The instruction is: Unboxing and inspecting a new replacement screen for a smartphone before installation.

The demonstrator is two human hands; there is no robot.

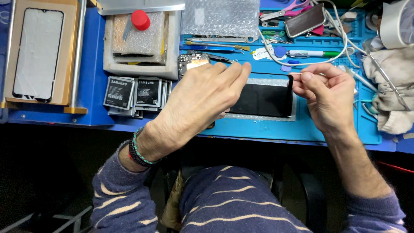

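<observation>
Left hand point(202, 92) lies flat, fingers together, on the black rectangular glass phone screen point(263, 100) lying on the blue work mat point(258, 127), right hand point(325, 92) pinching a thin film edge at its corner — peeling looks barely begun.

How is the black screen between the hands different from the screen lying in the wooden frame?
The black phone screen is dark, lies sideways on the blue mat, and both the left hand and right hand are at it. The glass panel in the wooden frame looks pale with a black border, stands lengthwise, untouched. Both are flat phone-shaped rectangles.
</observation>
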